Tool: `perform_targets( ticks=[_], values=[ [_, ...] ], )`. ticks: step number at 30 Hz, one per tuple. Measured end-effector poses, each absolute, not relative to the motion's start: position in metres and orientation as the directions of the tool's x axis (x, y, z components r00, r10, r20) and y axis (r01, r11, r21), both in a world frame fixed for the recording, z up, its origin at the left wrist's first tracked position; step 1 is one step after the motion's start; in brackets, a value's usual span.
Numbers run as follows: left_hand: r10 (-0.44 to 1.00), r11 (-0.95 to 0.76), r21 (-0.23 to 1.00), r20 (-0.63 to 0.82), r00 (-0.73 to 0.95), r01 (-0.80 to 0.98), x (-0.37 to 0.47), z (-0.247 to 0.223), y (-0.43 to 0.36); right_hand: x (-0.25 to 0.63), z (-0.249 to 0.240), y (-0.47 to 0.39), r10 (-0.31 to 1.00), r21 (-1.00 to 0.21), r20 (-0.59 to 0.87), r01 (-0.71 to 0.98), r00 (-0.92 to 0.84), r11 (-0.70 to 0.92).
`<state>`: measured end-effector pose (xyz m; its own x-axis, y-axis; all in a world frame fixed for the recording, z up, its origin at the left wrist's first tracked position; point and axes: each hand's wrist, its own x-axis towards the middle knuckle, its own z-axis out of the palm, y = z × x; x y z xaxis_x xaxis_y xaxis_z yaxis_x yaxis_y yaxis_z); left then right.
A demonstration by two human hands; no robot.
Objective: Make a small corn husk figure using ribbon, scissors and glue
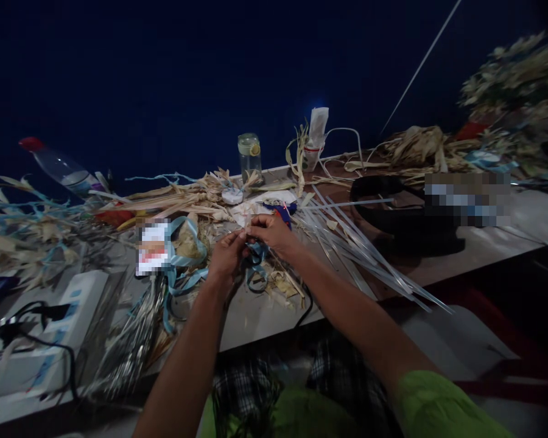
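My left hand [228,252] and my right hand [274,234] meet over the middle of the table, fingertips pinched close together. Whatever is between the fingers is too small and blurred to name. Just under them lies a curl of light-blue ribbon [257,275], among dry husk scraps [285,289]. To the left, more light-blue ribbon [187,261] loops around a tan lump [187,246]. Behind my right hand is a dark blue object [281,210], partly hidden. Crumpled white paper [244,213] lies beyond the fingertips.
Long clear sticks [369,249] fan out at right, near a black band-shaped object [406,234]. A wire bundle [134,340] and a power strip [68,328] with cables lie at left. Dried husks [178,204], a lidded bottle [249,158] and a paper cup [311,157] stand behind.
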<state>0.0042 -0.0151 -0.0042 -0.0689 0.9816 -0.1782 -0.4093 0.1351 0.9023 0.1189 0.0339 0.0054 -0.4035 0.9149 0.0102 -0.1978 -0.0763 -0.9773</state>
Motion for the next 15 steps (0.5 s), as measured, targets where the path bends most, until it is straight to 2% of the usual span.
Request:
perform_targets(
  ticks=[8,15],
  values=[
    [0.978,0.182,0.860,-0.208,-0.001,-0.476,0.0030,0.0001,-0.0166,0.1200,0.0018,0.0337,0.884,-0.986,0.027,-0.156,-0.467,-0.053],
    [0.979,0.183,0.836,-0.205,0.015,-0.518,0.0028,0.0003,-0.0164,0.1190,0.0000,0.0347,0.878,-0.980,0.024,-0.186,-0.478,-0.075]
  ],
)
